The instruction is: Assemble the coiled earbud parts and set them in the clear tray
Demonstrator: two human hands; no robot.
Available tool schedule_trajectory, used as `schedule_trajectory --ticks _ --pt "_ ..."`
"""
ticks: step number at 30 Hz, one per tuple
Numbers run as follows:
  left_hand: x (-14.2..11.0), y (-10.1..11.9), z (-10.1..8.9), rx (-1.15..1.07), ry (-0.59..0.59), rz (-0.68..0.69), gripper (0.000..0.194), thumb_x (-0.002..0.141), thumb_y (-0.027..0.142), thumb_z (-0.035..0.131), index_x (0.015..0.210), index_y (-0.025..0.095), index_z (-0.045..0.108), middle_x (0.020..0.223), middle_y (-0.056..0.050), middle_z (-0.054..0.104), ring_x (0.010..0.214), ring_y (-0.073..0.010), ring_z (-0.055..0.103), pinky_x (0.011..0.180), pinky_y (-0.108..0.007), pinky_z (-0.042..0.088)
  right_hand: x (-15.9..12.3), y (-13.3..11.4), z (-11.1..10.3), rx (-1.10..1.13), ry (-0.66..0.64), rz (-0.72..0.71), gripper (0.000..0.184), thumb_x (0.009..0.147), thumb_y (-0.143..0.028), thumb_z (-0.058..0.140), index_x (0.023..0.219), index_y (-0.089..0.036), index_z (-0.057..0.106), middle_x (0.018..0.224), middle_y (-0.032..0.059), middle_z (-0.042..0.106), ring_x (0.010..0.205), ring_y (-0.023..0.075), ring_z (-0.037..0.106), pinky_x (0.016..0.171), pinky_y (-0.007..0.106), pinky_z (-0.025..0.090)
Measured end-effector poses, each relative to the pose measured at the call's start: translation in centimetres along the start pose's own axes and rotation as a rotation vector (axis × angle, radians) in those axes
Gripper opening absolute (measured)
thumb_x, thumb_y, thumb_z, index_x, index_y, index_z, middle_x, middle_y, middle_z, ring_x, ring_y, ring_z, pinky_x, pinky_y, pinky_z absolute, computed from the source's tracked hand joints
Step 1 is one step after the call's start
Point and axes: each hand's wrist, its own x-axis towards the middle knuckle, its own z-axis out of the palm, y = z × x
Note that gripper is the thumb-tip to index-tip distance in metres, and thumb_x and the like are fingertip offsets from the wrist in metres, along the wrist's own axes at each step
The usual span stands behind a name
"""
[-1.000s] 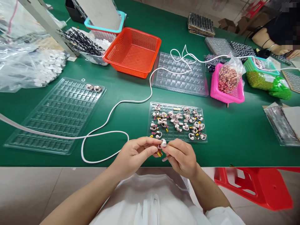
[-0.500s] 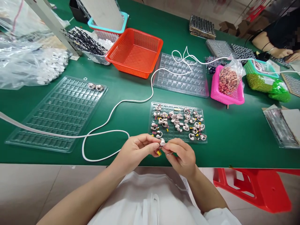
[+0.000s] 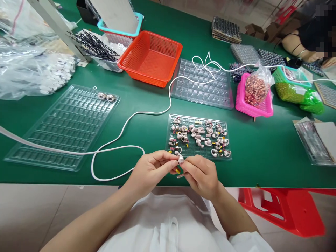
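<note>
Close to the table's front edge, my left hand (image 3: pixel 153 168) pinches a small pearly clip-on earphone (image 3: pixel 181 159) between thumb and fingers. A yellow-taped bit hangs below it, by the left fingertips. My right hand (image 3: pixel 201 174) is closed too, its thumb and forefinger on the other side of the same earphone. From under the right fingers sticks out a slim shiny strip (image 3: pixel 183 175), too small to name. Just beyond both hands lies a clear tray (image 3: pixel 194 153) with many similar open earphone pieces, some with red wires and yellow tape.
To the left, another clear tray (image 3: pixel 63 129) carries two earphones (image 3: pixel 106 97) in its far corner. A white cable (image 3: pixel 136 114) loops across the green table. Farther back are an orange basket (image 3: pixel 151 59), a pink basket (image 3: pixel 254 106) and a person's arm (image 3: pixel 294 45). A red stool (image 3: pixel 301 210) stands at the right.
The earphone has turned a little between my fingers, and my hands have shifted slightly. The slim strip under my right fingers has changed its angle.
</note>
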Motion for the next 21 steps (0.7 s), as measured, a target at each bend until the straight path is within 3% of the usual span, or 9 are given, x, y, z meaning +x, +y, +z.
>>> schedule_trajectory --ticks 6,15,21 --pt "0.19 -0.03 0.03 -0.059 -0.008 -0.005 0.018 0.077 0.031 0.082 0.084 0.016 0.076 0.077 -0.002 0.077 0.07 -0.0184 0.075 0.069 -0.029 0.064 0.24 -0.27 0.12 0.004 -0.013 0.041 0.034 0.093 -0.007 0.051 0.123 -0.022 0.058 0.099 0.0093 0.072 0.078 0.0191 0.067 0.067 0.031 0.057" --pt "0.31 -0.63 -0.32 -0.056 0.0 -0.018 0.014 0.079 0.029 0.081 0.085 0.017 0.077 0.077 -0.001 0.076 0.069 -0.0141 0.072 0.068 -0.023 0.062 0.36 -0.06 0.4 0.144 -0.053 0.107 0.026 0.092 -0.006 0.05 0.112 -0.02 0.058 0.092 0.0079 0.067 0.082 0.0187 0.066 0.069 0.03 0.058" --pt "0.44 -0.52 -0.02 -0.066 -0.002 -0.071 0.018 0.075 0.031 0.083 0.081 0.016 0.076 0.076 -0.001 0.075 0.069 -0.0143 0.07 0.068 -0.024 0.061 0.75 -0.22 0.19 0.047 -0.104 0.073 0.02 0.093 -0.007 0.05 0.109 -0.019 0.056 0.093 0.009 0.067 0.078 0.0181 0.065 0.064 0.028 0.056"
